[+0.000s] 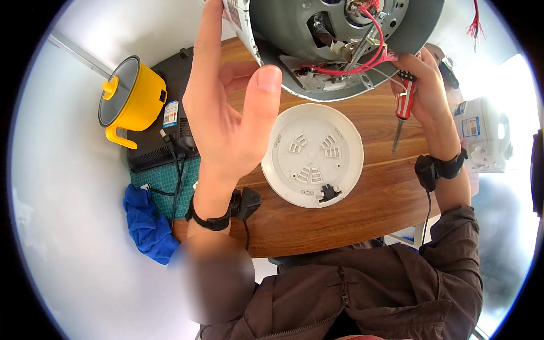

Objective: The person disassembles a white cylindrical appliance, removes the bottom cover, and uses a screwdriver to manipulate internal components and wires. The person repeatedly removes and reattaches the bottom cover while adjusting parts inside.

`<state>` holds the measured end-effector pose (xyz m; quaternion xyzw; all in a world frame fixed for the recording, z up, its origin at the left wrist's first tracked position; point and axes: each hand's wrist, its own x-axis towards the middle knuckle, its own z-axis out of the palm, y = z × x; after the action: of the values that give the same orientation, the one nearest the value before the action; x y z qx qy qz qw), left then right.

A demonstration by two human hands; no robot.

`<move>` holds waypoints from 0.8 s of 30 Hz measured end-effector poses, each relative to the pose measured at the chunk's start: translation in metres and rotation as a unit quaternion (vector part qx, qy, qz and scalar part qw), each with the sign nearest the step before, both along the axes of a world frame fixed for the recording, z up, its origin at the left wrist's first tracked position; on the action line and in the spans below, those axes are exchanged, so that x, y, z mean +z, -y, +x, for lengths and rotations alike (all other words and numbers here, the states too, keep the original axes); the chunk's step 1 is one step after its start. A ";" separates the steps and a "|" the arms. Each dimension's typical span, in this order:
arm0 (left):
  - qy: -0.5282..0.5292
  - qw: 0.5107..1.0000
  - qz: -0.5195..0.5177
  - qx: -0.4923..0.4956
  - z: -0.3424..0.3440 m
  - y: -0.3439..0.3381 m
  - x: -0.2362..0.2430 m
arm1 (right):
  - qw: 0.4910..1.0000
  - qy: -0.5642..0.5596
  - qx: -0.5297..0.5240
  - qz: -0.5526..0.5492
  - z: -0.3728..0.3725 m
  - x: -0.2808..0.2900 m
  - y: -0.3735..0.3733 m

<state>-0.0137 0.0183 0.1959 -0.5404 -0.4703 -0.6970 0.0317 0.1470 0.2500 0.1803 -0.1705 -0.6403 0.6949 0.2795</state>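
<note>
The round rice cooker body (283,37), opened at its underside, is tilted toward me at the top of the head view. Its grey metal inside shows red wires (377,54) and metal brackets. My left hand (229,122) steadies its left side, with the fingers along the outer wall and the thumb by the rim. At the right rim, my right hand (428,93) has a red-handled screwdriver (406,102) in its grip, shaft pointing down. Its thumb and fingertips are near the wires. Below the body, a round white vented base cover (311,161) lies on the table.
The wooden table (391,181) carries a black case (150,150), a green cutting mat (164,184) and a yellow pot (139,96) on the left. A blue cloth (148,224) hangs near the left edge. A white jug (484,133) stands at right.
</note>
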 end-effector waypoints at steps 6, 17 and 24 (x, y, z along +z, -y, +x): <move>-0.092 0.991 -0.010 0.101 -0.004 0.012 -0.016 | 0.999 -0.013 -0.004 0.044 0.009 0.015 -0.006; 0.027 0.987 -0.136 0.083 -0.032 -0.002 -0.046 | 0.996 0.077 -0.006 -0.048 -0.022 -0.034 -0.014; 0.004 0.983 -0.139 0.116 -0.034 -0.003 -0.043 | 0.994 0.081 -0.005 -0.079 -0.022 -0.030 -0.009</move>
<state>-0.0474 0.0217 0.1532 -0.4782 -0.6222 -0.6188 0.0348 0.1255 0.2587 0.1499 -0.2510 -0.6029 0.7258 0.2160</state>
